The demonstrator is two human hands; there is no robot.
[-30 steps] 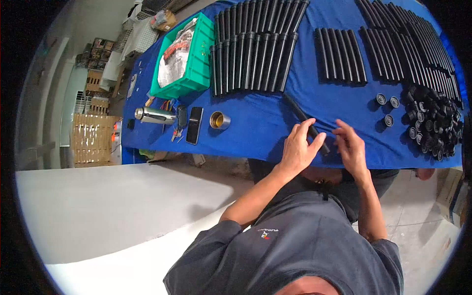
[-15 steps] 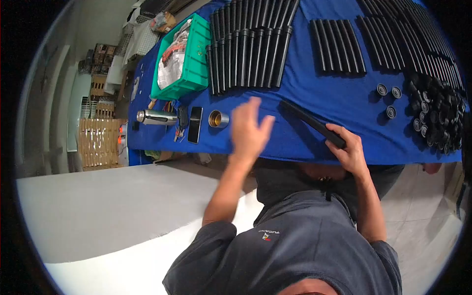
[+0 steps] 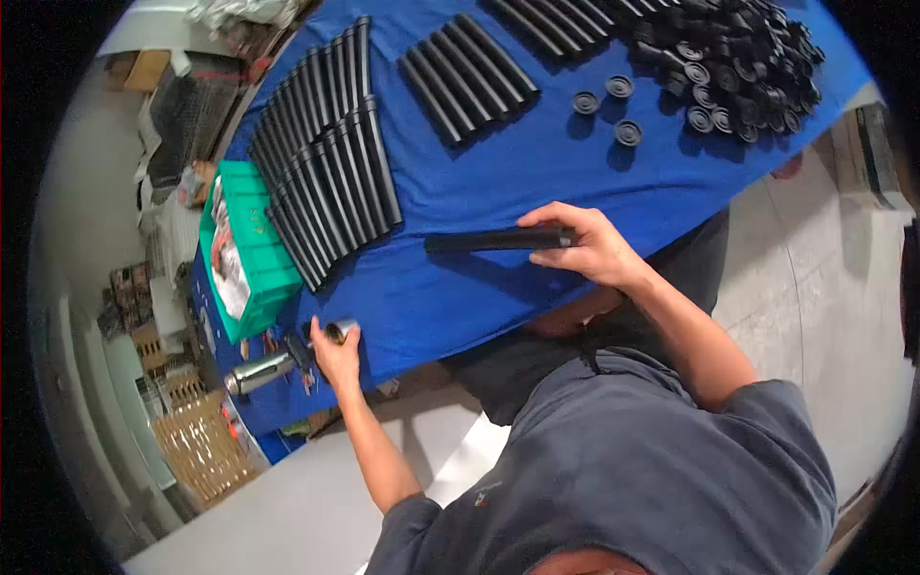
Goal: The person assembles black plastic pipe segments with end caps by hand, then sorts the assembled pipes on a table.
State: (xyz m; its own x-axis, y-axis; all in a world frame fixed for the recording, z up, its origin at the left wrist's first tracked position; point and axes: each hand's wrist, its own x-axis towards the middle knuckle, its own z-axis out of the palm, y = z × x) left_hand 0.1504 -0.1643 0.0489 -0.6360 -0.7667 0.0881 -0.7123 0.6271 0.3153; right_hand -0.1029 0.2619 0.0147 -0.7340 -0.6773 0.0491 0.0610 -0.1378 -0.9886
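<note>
1. Since the earlier frame, left hand (image 3: 335, 355) has swung out to the small metal cup (image 3: 340, 332) near the table (image 3: 537, 163) edge; view has rotated too.
2. Left fingers curl round the cup, gripping it, thumb side hidden; whether it is lifted off the cloth is unclear.
3. Right hand (image 3: 586, 244) holds one black tube (image 3: 498, 240) at its near end, fingers wrapped over it, thumb underneath.
4. Tube lies roughly level just above or on the blue cloth, cannot tell which; held by the end, probably so the far end stays open.
5. Rows of black tubes (image 3: 331, 172) lie side by side, sorted in batches, likely for easy picking.
6. Pile of black caps (image 3: 738, 57) at far corner, three loose caps (image 3: 604, 105) beside it.
7. Green bin (image 3: 244, 259) and steel flask (image 3: 259, 374) sit beside the cup.
</note>
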